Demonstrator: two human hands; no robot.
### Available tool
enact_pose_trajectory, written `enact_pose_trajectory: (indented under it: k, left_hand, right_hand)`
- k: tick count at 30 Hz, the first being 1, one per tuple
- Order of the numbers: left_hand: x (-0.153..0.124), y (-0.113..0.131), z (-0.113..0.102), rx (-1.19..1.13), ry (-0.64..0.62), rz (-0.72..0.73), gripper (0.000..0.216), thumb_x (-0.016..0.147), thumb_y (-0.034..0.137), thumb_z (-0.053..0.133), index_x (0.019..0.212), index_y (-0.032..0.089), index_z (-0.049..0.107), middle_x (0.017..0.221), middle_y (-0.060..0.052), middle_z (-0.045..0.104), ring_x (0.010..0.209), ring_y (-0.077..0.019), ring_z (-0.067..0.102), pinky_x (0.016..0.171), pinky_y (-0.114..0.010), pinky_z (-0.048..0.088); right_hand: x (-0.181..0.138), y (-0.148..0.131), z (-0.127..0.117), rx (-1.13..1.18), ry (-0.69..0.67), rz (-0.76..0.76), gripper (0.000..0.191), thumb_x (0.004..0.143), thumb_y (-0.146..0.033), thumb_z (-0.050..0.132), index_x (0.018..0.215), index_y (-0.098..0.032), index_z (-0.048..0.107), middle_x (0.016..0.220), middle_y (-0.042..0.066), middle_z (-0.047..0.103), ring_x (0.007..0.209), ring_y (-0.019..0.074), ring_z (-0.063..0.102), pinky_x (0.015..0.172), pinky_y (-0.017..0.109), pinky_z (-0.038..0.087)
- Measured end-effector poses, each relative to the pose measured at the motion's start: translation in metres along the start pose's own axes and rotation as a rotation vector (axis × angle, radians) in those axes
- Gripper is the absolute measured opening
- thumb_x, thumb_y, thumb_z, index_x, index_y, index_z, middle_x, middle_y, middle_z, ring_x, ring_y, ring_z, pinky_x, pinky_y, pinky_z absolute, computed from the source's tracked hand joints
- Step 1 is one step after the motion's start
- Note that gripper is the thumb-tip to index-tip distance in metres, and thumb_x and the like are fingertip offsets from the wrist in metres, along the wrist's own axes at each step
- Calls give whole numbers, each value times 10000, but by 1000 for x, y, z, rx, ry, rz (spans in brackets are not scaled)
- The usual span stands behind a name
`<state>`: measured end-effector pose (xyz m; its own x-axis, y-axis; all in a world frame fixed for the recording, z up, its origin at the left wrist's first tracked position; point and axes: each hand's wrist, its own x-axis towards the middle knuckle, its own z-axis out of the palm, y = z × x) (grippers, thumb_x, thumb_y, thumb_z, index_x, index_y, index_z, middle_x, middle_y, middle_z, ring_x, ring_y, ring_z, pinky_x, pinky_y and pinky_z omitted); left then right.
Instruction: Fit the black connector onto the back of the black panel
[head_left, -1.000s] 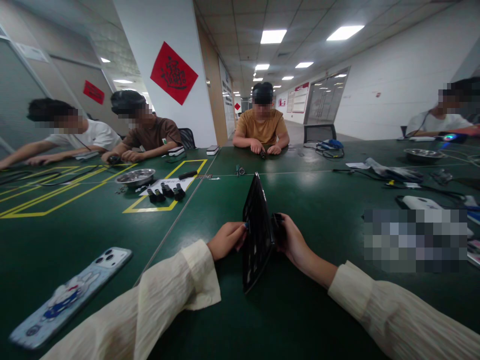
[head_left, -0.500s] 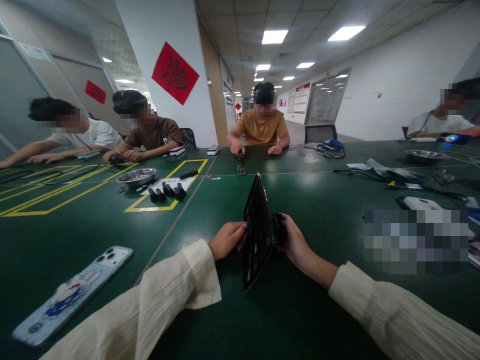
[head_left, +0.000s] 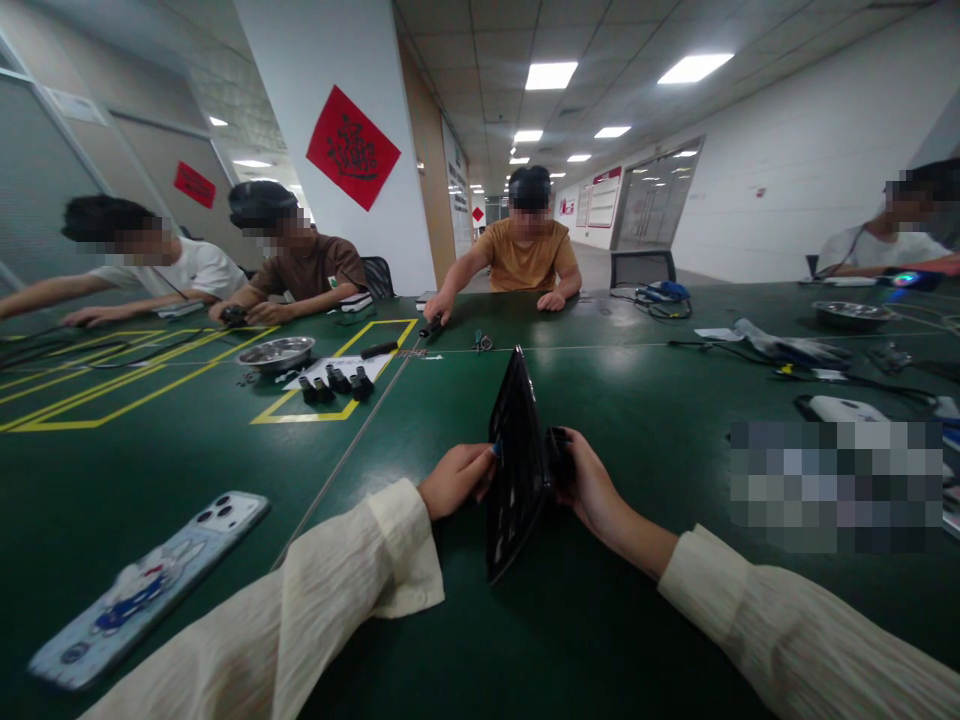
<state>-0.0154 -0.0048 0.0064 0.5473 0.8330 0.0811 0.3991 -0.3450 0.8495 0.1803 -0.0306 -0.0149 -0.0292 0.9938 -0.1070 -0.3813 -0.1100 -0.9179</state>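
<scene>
A glossy black flat panel stands almost edge-on in front of me, above the green table. A black fitting sticks out from its right side. My right hand is closed around this fitting, its fingers partly hidden behind it. From the left, my left hand reaches to the panel's other face, thumb and fingers pinched together. A small blue spot shows at the thumb tip; whether it is a part or a nail I cannot tell. What those fingers hold is hidden.
A phone in a cartoon case lies at left. Several black cylindrical parts, a metal bowl and a black-handled tool are beyond it. Cables and a bag lie at right. Co-workers sit around the table.
The co-worker opposite has moved a hand with a dark tool toward the left of my view, away from the small item on the table. My hands and the panel have barely moved.
</scene>
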Motion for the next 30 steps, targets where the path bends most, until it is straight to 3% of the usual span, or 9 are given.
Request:
enact_pose_trajectory:
  k: [8, 18, 25, 30]
  left_hand:
    - [-1, 1, -2, -24, -42, 4, 401, 861, 476, 314, 632, 170, 436, 484, 30, 436, 464, -101, 425, 489, -217, 342]
    - [0, 3, 2, -30, 20, -45, 484, 870, 527, 252, 573, 174, 399, 434, 38, 404, 410, -88, 385, 460, -219, 305]
    - [-1, 0, -1, -52, -32, -10, 438, 855, 508, 314, 606, 168, 430, 448, 35, 432, 428, -93, 412, 458, -212, 323]
    - [0, 0, 1, -26, 9, -20, 481, 873, 520, 269, 582, 169, 421, 444, 30, 430, 424, -91, 408, 457, -213, 324]
  right_hand:
    - [0, 0, -1, -9, -13, 6, 345, 772, -429, 454, 1071, -257, 436, 701, -24, 559, 483, 128, 527, 368, 215, 356]
    - [3, 1, 0, -19, 3, -11, 340, 758, -409, 453, 1059, -249, 446, 663, -27, 552, 450, 119, 499, 348, 202, 321]
    - [-1, -2, 2, -20, 13, 11, 361, 760, -432, 456, 1072, -252, 441, 663, -27, 554, 451, 115, 495, 359, 201, 313]
    - [-2, -3, 2, -16, 22, 21, 361, 754, -429, 467, 1067, -251, 443, 674, -22, 554, 479, 119, 514, 367, 196, 320]
